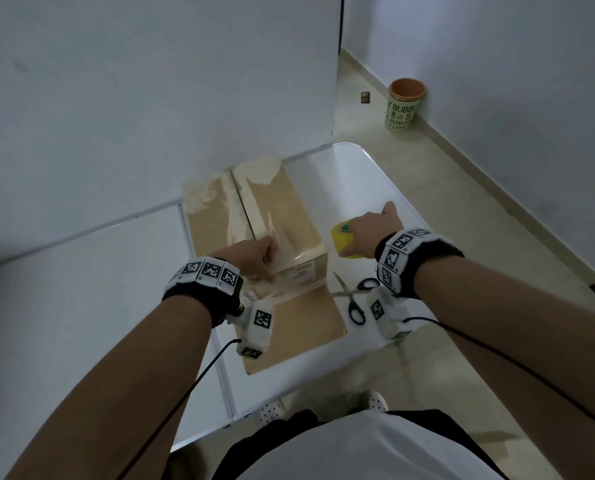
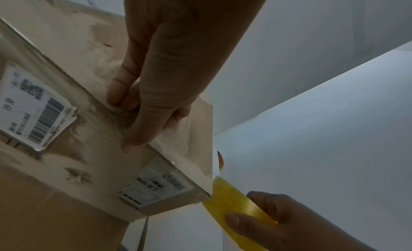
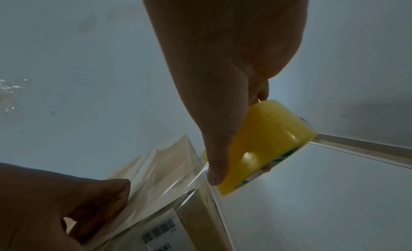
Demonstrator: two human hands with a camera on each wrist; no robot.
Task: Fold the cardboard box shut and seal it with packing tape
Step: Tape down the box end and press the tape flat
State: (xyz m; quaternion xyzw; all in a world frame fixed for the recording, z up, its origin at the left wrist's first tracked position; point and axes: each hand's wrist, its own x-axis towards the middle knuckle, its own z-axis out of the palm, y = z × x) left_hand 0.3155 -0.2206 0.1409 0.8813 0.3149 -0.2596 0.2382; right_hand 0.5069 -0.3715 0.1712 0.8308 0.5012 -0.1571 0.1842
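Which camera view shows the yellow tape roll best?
The right wrist view: the tape roll is large, lit, and gripped by the right hand. The head view shows it small, half behind that hand. The left wrist view shows only its edge.

**White table and floor: contents**

White table point(image 1: 368, 174), rounded corner, against wall. Bearing: cardboard box point(image 1: 282, 209), flaps closed; black-handled scissors point(image 1: 353, 299) just beside box. On tiled floor point(image 1: 462, 202): printed cup point(image 1: 404, 105), possibly a bin, near wall.
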